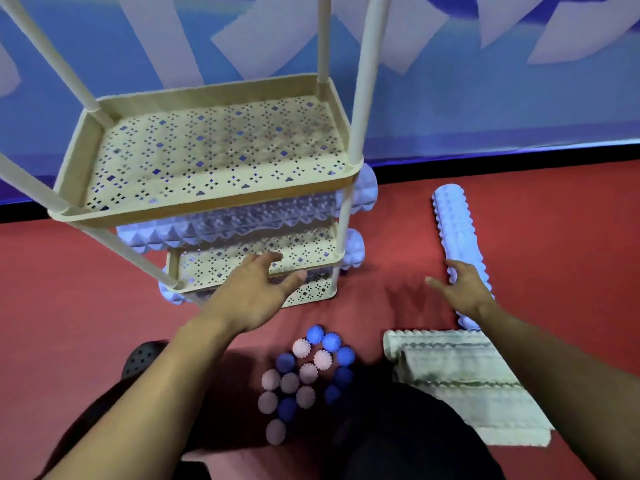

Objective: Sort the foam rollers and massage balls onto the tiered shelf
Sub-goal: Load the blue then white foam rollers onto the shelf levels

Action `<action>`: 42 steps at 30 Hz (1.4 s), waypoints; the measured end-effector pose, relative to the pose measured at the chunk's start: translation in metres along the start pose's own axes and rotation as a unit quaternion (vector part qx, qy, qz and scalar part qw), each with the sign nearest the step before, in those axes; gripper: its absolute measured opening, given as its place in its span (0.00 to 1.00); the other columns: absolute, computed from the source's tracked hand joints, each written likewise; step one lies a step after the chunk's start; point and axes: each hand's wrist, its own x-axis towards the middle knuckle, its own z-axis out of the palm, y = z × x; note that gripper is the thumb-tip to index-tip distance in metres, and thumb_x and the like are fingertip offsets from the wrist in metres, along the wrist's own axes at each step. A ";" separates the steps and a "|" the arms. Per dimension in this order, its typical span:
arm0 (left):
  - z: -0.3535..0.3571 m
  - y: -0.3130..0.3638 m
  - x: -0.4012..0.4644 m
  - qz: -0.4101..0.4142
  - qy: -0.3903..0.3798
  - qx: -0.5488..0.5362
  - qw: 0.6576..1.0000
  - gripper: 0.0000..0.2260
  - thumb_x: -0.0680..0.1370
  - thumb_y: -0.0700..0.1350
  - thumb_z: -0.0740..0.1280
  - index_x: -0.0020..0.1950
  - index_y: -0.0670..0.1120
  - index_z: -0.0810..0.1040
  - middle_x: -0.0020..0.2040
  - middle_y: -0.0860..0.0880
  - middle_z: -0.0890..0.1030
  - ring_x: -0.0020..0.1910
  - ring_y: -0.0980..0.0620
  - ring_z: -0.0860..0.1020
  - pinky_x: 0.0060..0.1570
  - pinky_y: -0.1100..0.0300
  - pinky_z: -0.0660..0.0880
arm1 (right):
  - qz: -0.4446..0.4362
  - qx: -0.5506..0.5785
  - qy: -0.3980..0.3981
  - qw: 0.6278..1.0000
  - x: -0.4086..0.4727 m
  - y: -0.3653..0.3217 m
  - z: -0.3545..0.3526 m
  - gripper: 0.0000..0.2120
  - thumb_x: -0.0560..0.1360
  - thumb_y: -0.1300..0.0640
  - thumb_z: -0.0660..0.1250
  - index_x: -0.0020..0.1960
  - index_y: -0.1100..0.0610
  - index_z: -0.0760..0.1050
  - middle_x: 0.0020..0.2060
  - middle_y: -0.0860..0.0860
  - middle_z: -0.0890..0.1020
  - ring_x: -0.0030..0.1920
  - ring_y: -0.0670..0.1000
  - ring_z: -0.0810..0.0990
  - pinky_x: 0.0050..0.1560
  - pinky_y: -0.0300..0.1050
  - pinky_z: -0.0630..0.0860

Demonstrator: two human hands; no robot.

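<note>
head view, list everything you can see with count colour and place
tiered shelf: 1, cream, on the red floor by the blue wall
foam rollers on shelf: at least 2, pale lilac, lower tiers
foam roller: 1, pale lilac, floor right of shelf
massage balls: about 16, blue and pink, clustered on floor
towel: 1, off-white, folded, right of balls
shoe: 1, black, lower left
left hand: open, at the shelf front
right hand: open, on the floor roller
</note>
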 end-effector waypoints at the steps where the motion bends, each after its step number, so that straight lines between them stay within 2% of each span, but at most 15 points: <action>1: 0.007 0.008 0.000 0.029 0.001 0.027 0.999 0.33 0.78 0.67 0.61 0.77 0.50 0.67 0.75 0.48 0.69 0.73 0.46 0.70 0.71 0.54 0.65 | 0.028 0.003 -0.006 1.000 0.001 0.010 -0.001 0.34 0.71 0.48 0.78 0.70 0.64 0.73 0.65 0.59 0.77 0.66 0.58 0.76 0.63 0.43 0.69; 3: 0.021 0.021 0.002 0.065 -0.006 0.075 0.995 0.34 0.77 0.70 0.58 0.77 0.52 0.66 0.75 0.50 0.68 0.73 0.48 0.68 0.73 0.53 0.64 | 0.071 0.001 -0.010 0.997 0.007 0.031 -0.004 0.40 0.66 0.37 0.78 0.69 0.60 0.74 0.62 0.59 0.79 0.61 0.59 0.79 0.58 0.44 0.72; 5: 0.035 0.029 0.008 0.080 -0.024 0.110 0.990 0.36 0.76 0.73 0.54 0.77 0.54 0.66 0.74 0.52 0.68 0.73 0.49 0.67 0.73 0.51 0.63 | 0.117 -0.021 -0.018 0.993 0.019 0.060 -0.005 0.51 0.59 0.26 0.74 0.71 0.57 0.71 0.65 0.61 0.77 0.63 0.61 0.78 0.62 0.53 0.75; 9: 0.061 0.041 0.031 0.088 -0.048 0.115 0.988 0.35 0.75 0.74 0.52 0.76 0.57 0.67 0.73 0.53 0.68 0.74 0.49 0.66 0.74 0.51 0.62 | 0.177 -0.048 -0.035 0.982 0.037 0.086 -0.014 0.47 0.70 0.38 0.76 0.79 0.57 0.59 0.75 0.61 0.65 0.73 0.61 0.68 0.70 0.54 0.68; 13: 0.088 0.057 0.051 0.084 -0.041 0.111 0.989 0.34 0.76 0.72 0.54 0.77 0.56 0.66 0.74 0.53 0.66 0.75 0.49 0.62 0.75 0.54 0.58 | 0.224 -0.028 -0.045 0.973 0.052 0.104 -0.009 0.40 0.73 0.50 0.77 0.77 0.60 0.61 0.70 0.62 0.73 0.69 0.62 0.73 0.66 0.54 0.70; 16: 0.098 0.065 0.058 0.069 -0.002 0.074 0.995 0.32 0.76 0.72 0.56 0.75 0.57 0.69 0.69 0.52 0.69 0.72 0.50 0.66 0.75 0.53 0.62 | 0.259 -0.044 -0.068 0.962 0.053 0.109 0.009 0.49 0.63 0.34 0.75 0.74 0.58 0.64 0.72 0.61 0.71 0.64 0.56 0.76 0.64 0.46 0.70; 18: 0.099 0.068 0.060 0.063 0.020 0.072 0.995 0.32 0.76 0.71 0.57 0.75 0.57 0.69 0.67 0.51 0.71 0.70 0.49 0.69 0.73 0.52 0.65 | 0.299 -0.084 -0.018 0.950 0.058 0.120 0.025 0.57 0.62 0.27 0.73 0.79 0.58 0.57 0.75 0.59 0.63 0.73 0.58 0.66 0.72 0.50 0.64; 20: 0.099 0.067 0.061 0.065 0.031 0.081 0.994 0.31 0.77 0.70 0.58 0.75 0.56 0.70 0.67 0.51 0.71 0.69 0.49 0.69 0.72 0.53 0.64 | 0.329 -0.104 0.022 0.938 0.061 0.126 0.035 0.57 0.62 0.26 0.73 0.78 0.56 0.55 0.73 0.59 0.63 0.73 0.60 0.63 0.72 0.55 0.63; 24: 0.099 0.064 0.062 0.065 0.016 0.070 0.995 0.31 0.76 0.71 0.58 0.75 0.56 0.70 0.66 0.54 0.68 0.70 0.50 0.69 0.73 0.54 0.64 | 0.352 -0.037 0.055 0.934 0.062 0.124 0.044 0.53 0.61 0.33 0.79 0.73 0.55 0.56 0.66 0.59 0.73 0.67 0.62 0.74 0.66 0.59 0.68; 27: 0.100 0.063 0.062 0.071 0.016 0.070 0.995 0.30 0.76 0.70 0.59 0.74 0.57 0.70 0.62 0.56 0.65 0.70 0.50 0.69 0.72 0.56 0.63 | 0.329 -0.038 0.044 0.942 0.062 0.124 0.056 0.56 0.56 0.27 0.78 0.70 0.58 0.62 0.66 0.58 0.75 0.67 0.60 0.76 0.68 0.57 0.69; 29: 0.101 0.063 0.062 0.071 0.015 0.067 0.995 0.31 0.76 0.70 0.59 0.75 0.57 0.69 0.62 0.57 0.64 0.69 0.51 0.69 0.72 0.57 0.63 | 0.318 0.000 0.020 0.948 0.060 0.117 0.064 0.57 0.49 0.21 0.74 0.65 0.58 0.71 0.61 0.56 0.79 0.61 0.57 0.80 0.63 0.54 0.75; 32: 0.100 0.064 0.060 0.073 0.011 0.068 0.995 0.30 0.76 0.70 0.59 0.75 0.57 0.69 0.65 0.55 0.66 0.70 0.51 0.68 0.71 0.57 0.63 | 0.285 0.097 0.007 0.954 0.047 0.080 0.062 0.33 0.61 0.30 0.75 0.49 0.58 0.77 0.46 0.53 0.83 0.45 0.54 0.81 0.47 0.47 0.77; 34: 0.096 0.064 0.056 0.079 0.008 0.076 0.994 0.30 0.76 0.70 0.59 0.74 0.56 0.69 0.67 0.54 0.67 0.70 0.51 0.67 0.71 0.56 0.63 | 0.284 0.194 0.015 0.939 0.044 0.057 0.063 0.26 0.67 0.36 0.76 0.50 0.57 0.76 0.49 0.53 0.82 0.47 0.55 0.80 0.47 0.46 0.74; 38: 0.082 0.066 0.040 0.087 0.010 0.046 0.995 0.30 0.76 0.70 0.60 0.73 0.54 0.71 0.65 0.54 0.69 0.69 0.50 0.70 0.73 0.53 0.66 | 0.297 0.369 -0.011 0.881 0.021 0.015 0.048 0.45 0.56 0.28 0.74 0.62 0.58 0.79 0.54 0.52 0.85 0.51 0.54 0.85 0.54 0.48 0.81; 42: 0.068 0.075 0.003 0.096 0.013 0.010 0.995 0.29 0.76 0.69 0.62 0.73 0.57 0.71 0.65 0.57 0.70 0.68 0.56 0.72 0.69 0.58 0.66 | 0.256 0.483 -0.039 0.836 -0.027 -0.028 0.017 0.42 0.55 0.26 0.71 0.59 0.52 0.80 0.50 0.49 0.86 0.49 0.53 0.85 0.54 0.48 0.80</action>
